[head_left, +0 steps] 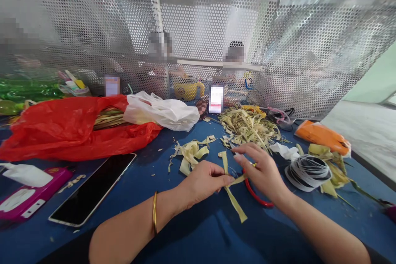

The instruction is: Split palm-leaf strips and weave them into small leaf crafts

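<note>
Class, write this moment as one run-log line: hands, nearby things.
left hand: pinching pale strips; right hand: close by, grip unclear; red handle: beside right hand; white coil: on blue table

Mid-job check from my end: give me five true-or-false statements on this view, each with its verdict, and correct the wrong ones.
1. The left hand pinches a pale leaf strip. True.
2. The gold bangle is on the right wrist. False: it is on the left wrist.
3. The coil of pale cord lies to the right of the right hand. True.
4. The large phone lying left of the left hand has a lit screen. False: its screen is dark.
5. The orange packet lies on the red bag. False: it is across the table, on the right side.
</note>
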The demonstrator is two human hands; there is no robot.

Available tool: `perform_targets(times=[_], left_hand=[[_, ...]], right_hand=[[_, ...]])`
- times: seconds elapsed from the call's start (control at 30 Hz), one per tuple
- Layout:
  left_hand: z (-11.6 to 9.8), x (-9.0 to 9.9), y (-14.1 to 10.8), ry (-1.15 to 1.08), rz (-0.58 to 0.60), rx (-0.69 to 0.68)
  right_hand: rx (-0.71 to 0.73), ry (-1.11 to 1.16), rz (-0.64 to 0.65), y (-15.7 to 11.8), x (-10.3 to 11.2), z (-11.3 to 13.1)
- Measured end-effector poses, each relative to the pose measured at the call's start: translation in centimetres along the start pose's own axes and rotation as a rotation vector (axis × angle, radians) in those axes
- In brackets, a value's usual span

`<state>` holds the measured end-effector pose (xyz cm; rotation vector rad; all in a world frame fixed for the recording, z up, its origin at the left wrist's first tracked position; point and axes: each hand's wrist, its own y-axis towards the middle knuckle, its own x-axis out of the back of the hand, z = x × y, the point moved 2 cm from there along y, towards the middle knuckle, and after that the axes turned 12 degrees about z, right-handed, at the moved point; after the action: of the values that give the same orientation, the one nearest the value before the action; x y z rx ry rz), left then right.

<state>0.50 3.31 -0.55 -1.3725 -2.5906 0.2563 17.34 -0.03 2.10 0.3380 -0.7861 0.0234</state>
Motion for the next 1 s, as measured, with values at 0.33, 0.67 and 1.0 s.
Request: perform_targets(times=[0.33,0.67,1.0], left_hand=[[0.3,-0.8,-0.2,0.097,0.114,-0.05],[-0.6,0.7,0.1,-0.338,-0.105,0.012],[-0.8,1.1,-0.1,-0.421,-0.194,0.033]], right_hand=[[-0.046,0.096,0.04,-0.9,-2.1,0.8],[0.076,-0.123,-0.142,-0.5,1.4,1.1],[0.292,-0.536,0.17,-1.2,-1.1,2.2]])
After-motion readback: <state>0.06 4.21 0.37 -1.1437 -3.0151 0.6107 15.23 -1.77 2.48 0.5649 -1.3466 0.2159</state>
